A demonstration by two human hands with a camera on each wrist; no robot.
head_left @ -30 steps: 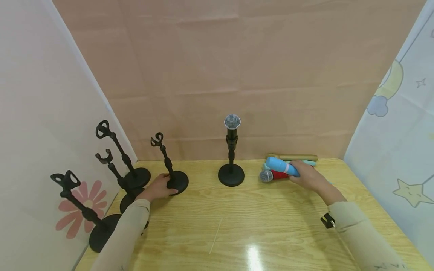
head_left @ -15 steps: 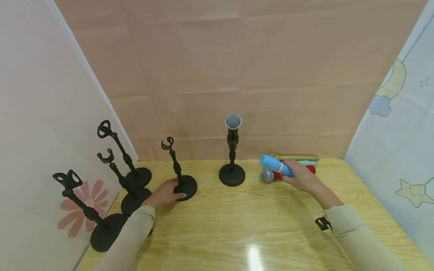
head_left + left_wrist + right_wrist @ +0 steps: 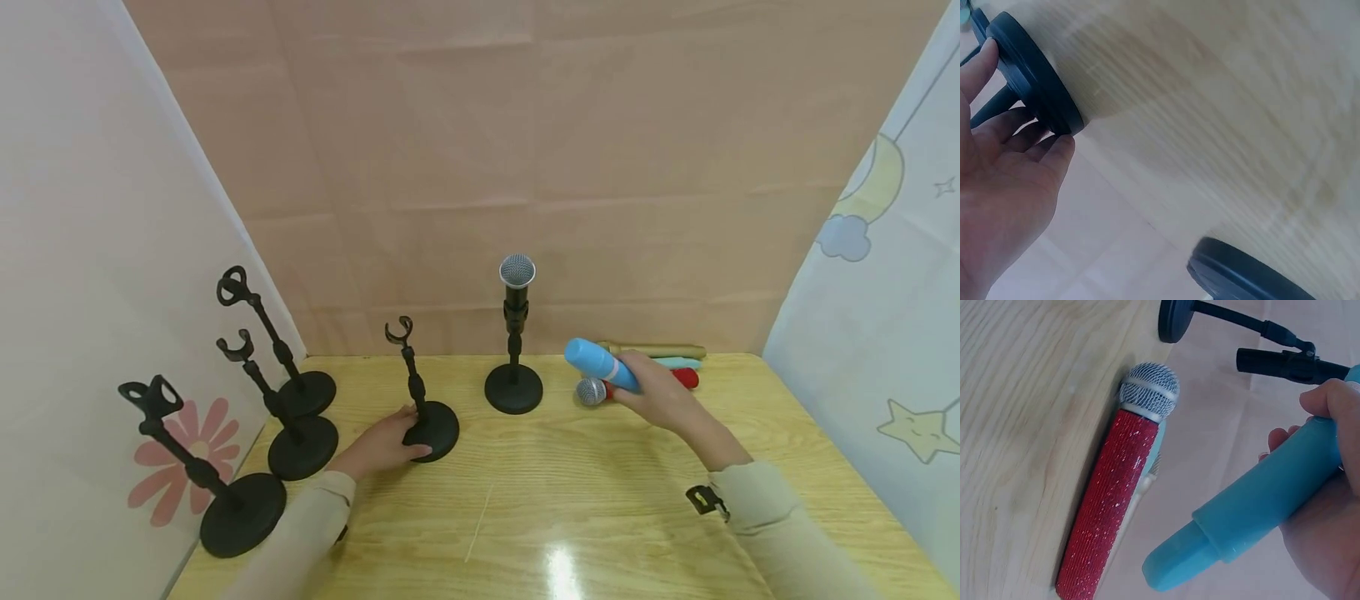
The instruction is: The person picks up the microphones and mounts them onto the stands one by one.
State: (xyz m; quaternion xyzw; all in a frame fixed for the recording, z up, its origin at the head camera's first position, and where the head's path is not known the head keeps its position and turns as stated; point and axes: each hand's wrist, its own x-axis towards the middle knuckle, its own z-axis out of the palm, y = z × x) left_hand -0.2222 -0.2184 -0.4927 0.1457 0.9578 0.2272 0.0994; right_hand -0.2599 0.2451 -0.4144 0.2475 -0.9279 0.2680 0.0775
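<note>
My left hand (image 3: 386,442) grips the round base of a black microphone stand (image 3: 435,433), thumb and fingers around its rim; its clip at the top holds nothing. In the left wrist view the base (image 3: 1038,75) tilts between thumb and fingers. My right hand (image 3: 660,396) holds a blue microphone (image 3: 596,362) above the other microphones. A red microphone (image 3: 1110,494) with a silver mesh head lies on the table beneath it. Behind lie a teal microphone (image 3: 678,363) and a gold microphone (image 3: 660,350). In the middle stands a stand bearing a black microphone (image 3: 516,279).
Three more black stands, a front one (image 3: 243,515), a middle one (image 3: 303,448) and a back one (image 3: 307,393), stand along the left wall with bare clips. A beige backdrop (image 3: 420,167) closes off the table's far edge, and a printed panel (image 3: 862,333) flanks the right.
My left hand has brought its stand rightward and a little nearer, toward the middle one. My right hand has carried the blue microphone slightly left, uncovering the red microphone's end.
</note>
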